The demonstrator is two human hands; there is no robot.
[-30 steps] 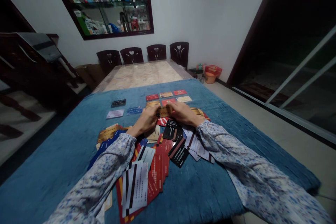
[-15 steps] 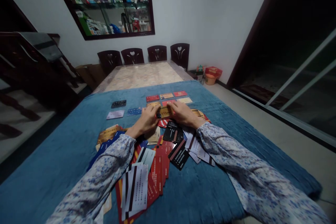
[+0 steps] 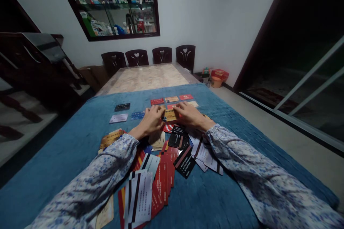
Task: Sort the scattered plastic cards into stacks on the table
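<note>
A gold card with "VIP" lettering (image 3: 170, 115) is held upright-looking between my two hands above the pile. My left hand (image 3: 151, 120) is closed at its left edge, fingers bent. On its right edge my right hand (image 3: 190, 115) grips with curled fingers. Below them lie black cards (image 3: 186, 162), red cards (image 3: 162, 182), pale striped cards (image 3: 142, 195) and white-lilac cards (image 3: 211, 159), fanned and overlapping. A gold card stack (image 3: 110, 139) rests beside my left wrist. Part of the pile is hidden under my hands and sleeves.
Beyond my hands, single cards lie in rows: black (image 3: 122, 107), lilac (image 3: 118, 118), blue (image 3: 138, 115), dark red (image 3: 157, 101), cream (image 3: 171, 99) and red (image 3: 186, 97). A blue cloth (image 3: 67, 143) covers the near table. Chairs (image 3: 185, 57) stand at the far end.
The gold card stays between both hands, now showing a little more of its face. My right fingers have shifted slightly. The whole view has moved a little.
</note>
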